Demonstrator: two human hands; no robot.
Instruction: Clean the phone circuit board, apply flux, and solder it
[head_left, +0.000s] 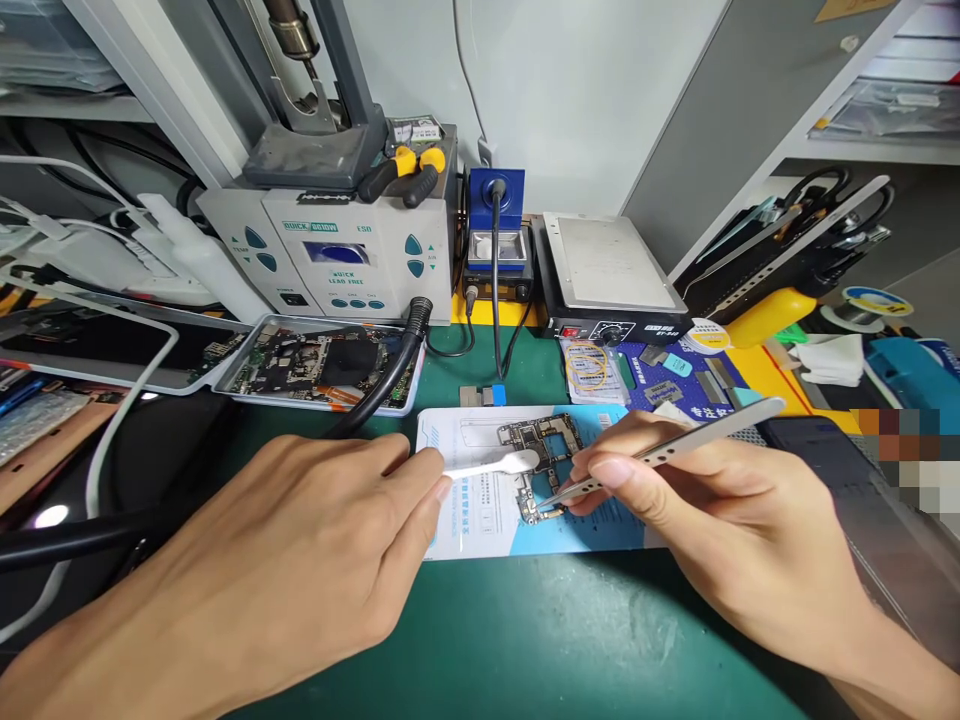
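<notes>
Two hands pinching: left hand (330,530) white swab (481,467), right hand (727,510) tweezers (709,430), both at circuit board (529,440). Wise, I'd say: brace board with tweezer tips, dab lightly.

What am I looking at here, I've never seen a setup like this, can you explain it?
There's no robot, just a person working bare-handed. The one picture comes from a camera worn on their head, looking forward and down. The left hand holds a white stick, its rounded tip over a circuit board; I can't tell whether it touches. The right hand holds metal tweezers, their tips at the board's near end. The board lies on a white-and-blue printed card on a green work surface. Behind stands a grey machine marked QUICK.
</notes>
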